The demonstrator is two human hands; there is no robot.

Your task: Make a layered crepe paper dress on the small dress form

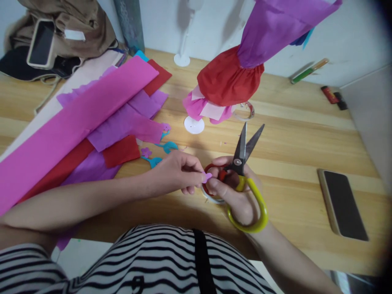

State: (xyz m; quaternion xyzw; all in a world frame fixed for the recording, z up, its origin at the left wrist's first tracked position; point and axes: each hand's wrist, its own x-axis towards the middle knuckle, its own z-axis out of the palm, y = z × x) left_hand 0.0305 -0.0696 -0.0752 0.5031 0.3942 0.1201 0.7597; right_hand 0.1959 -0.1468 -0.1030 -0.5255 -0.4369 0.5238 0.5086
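My right hand [235, 196] grips yellow-handled scissors [245, 163], blades slightly apart and pointing away from me. Its fingertips also touch a small purple paper cutout [207, 177]. My left hand [179, 171] pinches that same cutout from the left, fingers closed. Under both hands lies a roll of tape [211, 197] with a red inner ring on the wooden table [290, 134]. Just beyond stands a paper figure [232, 77] with a red crepe skirt, pink layers below and a purple top.
Sheets of pink, purple and red crepe paper [79, 118] cover the left of the table, with small blue and purple cutouts [159, 151] beside them. A phone [343, 208] lies at the right. A bag [70, 28] with another phone sits far left. Pens [309, 70] lie by the wall.
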